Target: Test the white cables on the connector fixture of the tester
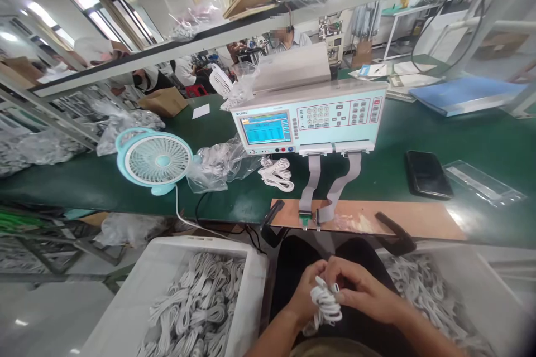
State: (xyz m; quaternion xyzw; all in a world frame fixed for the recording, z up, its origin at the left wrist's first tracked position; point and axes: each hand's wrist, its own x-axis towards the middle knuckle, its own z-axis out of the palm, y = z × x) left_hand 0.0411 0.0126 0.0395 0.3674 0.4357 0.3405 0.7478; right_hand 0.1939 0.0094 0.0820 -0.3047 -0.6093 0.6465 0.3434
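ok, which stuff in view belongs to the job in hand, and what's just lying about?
Likely the job:
- white cable bundle, in left hand and right hand
- similar bundles in white bin
- instrument with lit screen, ribbon cables attached

Likely just lying about:
- fan
- black phone
- blue folder

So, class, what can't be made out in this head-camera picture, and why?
- Head view: part of the left grip, covered by the right grip and the cable bundle.
- Head view: wording on the tester's screen, too small to read.
- Head view: near end of the left bin, cut off by the bottom edge.
- Head view: some contents of the right bin, behind the right forearm.
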